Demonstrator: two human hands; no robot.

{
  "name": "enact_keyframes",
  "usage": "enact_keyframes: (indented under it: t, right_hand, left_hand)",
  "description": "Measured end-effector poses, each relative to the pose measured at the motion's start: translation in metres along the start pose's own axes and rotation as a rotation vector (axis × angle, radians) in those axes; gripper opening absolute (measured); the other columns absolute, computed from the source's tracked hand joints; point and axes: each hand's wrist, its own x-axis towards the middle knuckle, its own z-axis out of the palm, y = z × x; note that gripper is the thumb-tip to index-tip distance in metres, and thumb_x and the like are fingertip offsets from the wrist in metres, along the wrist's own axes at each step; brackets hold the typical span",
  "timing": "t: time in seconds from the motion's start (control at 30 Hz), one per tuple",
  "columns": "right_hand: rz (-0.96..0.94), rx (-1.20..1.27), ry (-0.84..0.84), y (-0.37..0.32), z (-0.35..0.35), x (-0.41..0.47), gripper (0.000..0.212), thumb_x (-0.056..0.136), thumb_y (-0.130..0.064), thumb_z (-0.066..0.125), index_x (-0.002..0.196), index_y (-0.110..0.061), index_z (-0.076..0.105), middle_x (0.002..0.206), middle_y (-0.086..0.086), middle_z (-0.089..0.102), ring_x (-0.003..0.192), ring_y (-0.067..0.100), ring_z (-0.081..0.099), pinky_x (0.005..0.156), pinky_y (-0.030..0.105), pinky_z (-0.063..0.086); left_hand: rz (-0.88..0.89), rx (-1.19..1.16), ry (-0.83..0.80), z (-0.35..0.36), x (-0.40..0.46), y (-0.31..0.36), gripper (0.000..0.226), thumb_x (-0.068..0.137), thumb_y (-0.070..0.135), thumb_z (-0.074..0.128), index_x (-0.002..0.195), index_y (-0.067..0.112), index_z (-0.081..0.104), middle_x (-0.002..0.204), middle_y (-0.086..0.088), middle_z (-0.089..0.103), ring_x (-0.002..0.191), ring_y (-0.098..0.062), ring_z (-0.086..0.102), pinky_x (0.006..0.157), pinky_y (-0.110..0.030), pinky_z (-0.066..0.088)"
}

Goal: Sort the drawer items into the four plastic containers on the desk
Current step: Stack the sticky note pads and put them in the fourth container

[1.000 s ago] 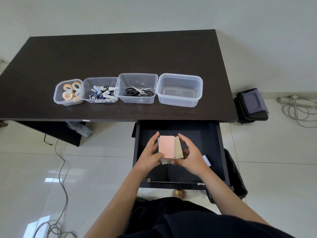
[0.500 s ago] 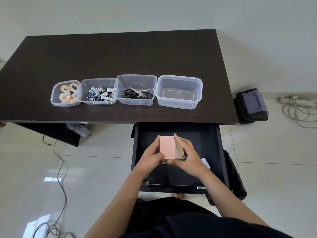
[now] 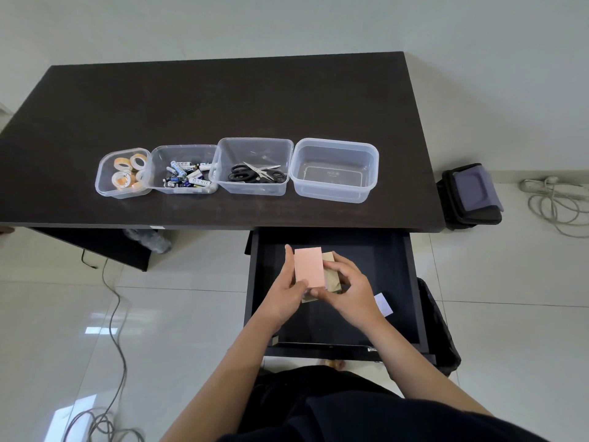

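Observation:
Over the open black drawer (image 3: pixel 398 282), both hands hold a stack of sticky notes (image 3: pixel 308 266), pink on top with tan sheets under it. My left hand (image 3: pixel 285 293) grips its left edge, my right hand (image 3: pixel 350 287) its right side. On the dark desk (image 3: pixel 223 100) stand four clear containers in a row: one with tape rolls (image 3: pixel 122 172), one with batteries (image 3: pixel 184 170), one with scissors (image 3: pixel 255 165), and an empty one (image 3: pixel 334 169) at the right. A white slip of paper (image 3: pixel 383 304) lies in the drawer by my right wrist.
A black bag (image 3: pixel 470 194) sits on the floor right of the desk, with a white cable coil (image 3: pixel 556 199) beyond it. A grey cable (image 3: pixel 113 314) runs over the tiles at left. A dark bin (image 3: pixel 441 330) stands beside the drawer.
The two hands have squared the note stack together and lifted it slightly; the tan sheets now show less to the right of the pink top.

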Motion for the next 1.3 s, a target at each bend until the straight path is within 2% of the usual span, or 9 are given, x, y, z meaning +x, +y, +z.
enact_keyframes:
  t: [0.13, 0.2, 0.47, 0.67, 0.8, 0.97, 1.07, 1.13, 1.3]
  right_hand:
    - [0.032, 0.077, 0.005, 0.003, -0.001, -0.001, 0.052, 0.061, -0.035, 0.087, 0.105, -0.047, 0.06, 0.137, -0.009, 0.049, 0.125, 0.011, 0.05, 0.1, 0.04, 0.049]
    - [0.053, 0.089, -0.009, 0.003, -0.003, -0.003, 0.054, 0.059, -0.038, 0.087, 0.106, -0.043, 0.062, 0.136, -0.01, 0.05, 0.122, 0.01, 0.052, 0.099, 0.039, 0.05]
    - [0.227, 0.045, -0.022, 0.023, -0.053, 0.004, 0.057, 0.071, -0.031, 0.082, 0.122, -0.033, 0.059, 0.124, -0.01, 0.059, 0.108, 0.011, 0.061, 0.091, 0.032, 0.051]
    - [0.412, -0.541, -0.148, 0.086, -0.072, 0.012, 0.069, 0.067, -0.018, 0.08, 0.13, -0.031, 0.053, 0.129, 0.009, 0.043, 0.116, 0.025, 0.049, 0.096, 0.031, 0.043]
    - [0.413, -0.773, -0.165, 0.101, -0.059, 0.005, 0.063, 0.072, -0.007, 0.07, 0.13, -0.026, 0.053, 0.135, 0.004, 0.028, 0.115, 0.024, 0.036, 0.093, 0.028, 0.044]
    - [0.411, -0.681, -0.151, 0.107, -0.056, 0.006, 0.063, 0.06, -0.005, 0.083, 0.117, -0.019, 0.06, 0.122, 0.005, 0.036, 0.098, 0.017, 0.038, 0.087, 0.02, 0.038]
    - [0.411, -0.582, -0.192, 0.101, -0.06, 0.008, 0.043, 0.065, -0.006, 0.081, 0.103, -0.02, 0.065, 0.102, 0.006, 0.058, 0.09, 0.02, 0.055, 0.076, 0.022, 0.044]
    - [0.419, -0.469, -0.181, 0.09, -0.063, 0.008, 0.029, 0.071, -0.008, 0.078, 0.094, -0.021, 0.065, 0.083, 0.004, 0.058, 0.078, 0.021, 0.058, 0.064, 0.021, 0.045]
    - [0.403, -0.222, -0.068, 0.039, -0.065, 0.004, 0.025, 0.083, -0.012, 0.069, 0.104, -0.023, 0.061, 0.081, 0.005, 0.061, 0.074, 0.02, 0.064, 0.055, 0.024, 0.05]
  left_hand:
    - [0.048, -0.188, 0.049, 0.0, -0.002, -0.005, 0.051, 0.093, 0.003, 0.052, 0.123, 0.044, 0.054, 0.133, -0.002, 0.052, 0.119, -0.022, 0.052, 0.098, -0.042, 0.05]
    - [0.008, -0.263, 0.06, 0.001, -0.004, -0.005, 0.042, 0.092, 0.002, 0.054, 0.111, 0.037, 0.065, 0.13, -0.008, 0.054, 0.118, -0.026, 0.054, 0.096, -0.044, 0.051]
    - [-0.105, -0.457, 0.113, -0.002, -0.012, -0.011, 0.039, 0.091, -0.005, 0.049, 0.106, 0.024, 0.069, 0.115, -0.006, 0.059, 0.101, -0.023, 0.06, 0.09, -0.043, 0.053]
    - [-0.164, -0.465, 0.123, -0.006, -0.019, -0.024, 0.038, 0.091, -0.002, 0.051, 0.108, 0.026, 0.069, 0.118, -0.008, 0.057, 0.102, -0.025, 0.059, 0.09, -0.042, 0.053]
    - [-0.159, -0.459, 0.114, -0.007, -0.025, -0.03, 0.038, 0.092, -0.002, 0.051, 0.109, 0.027, 0.068, 0.113, -0.008, 0.056, 0.104, -0.025, 0.059, 0.08, -0.035, 0.055]
    - [-0.176, -0.47, 0.118, -0.011, -0.03, -0.033, 0.038, 0.092, -0.003, 0.049, 0.11, 0.026, 0.066, 0.113, -0.006, 0.057, 0.101, -0.023, 0.06, 0.072, -0.028, 0.058]
    - [-0.185, -0.456, 0.128, -0.014, -0.032, -0.034, 0.038, 0.092, -0.002, 0.05, 0.111, 0.026, 0.066, 0.114, -0.006, 0.058, 0.1, -0.022, 0.061, 0.074, -0.029, 0.058]
    - [-0.189, -0.443, 0.129, -0.015, -0.031, -0.034, 0.038, 0.093, -0.002, 0.05, 0.112, 0.026, 0.066, 0.114, -0.005, 0.058, 0.099, -0.021, 0.062, 0.076, -0.03, 0.057]
    - [-0.18, -0.43, 0.096, -0.013, -0.024, -0.031, 0.038, 0.092, -0.002, 0.051, 0.109, 0.028, 0.067, 0.119, -0.007, 0.057, 0.105, -0.023, 0.059, 0.078, -0.032, 0.055]
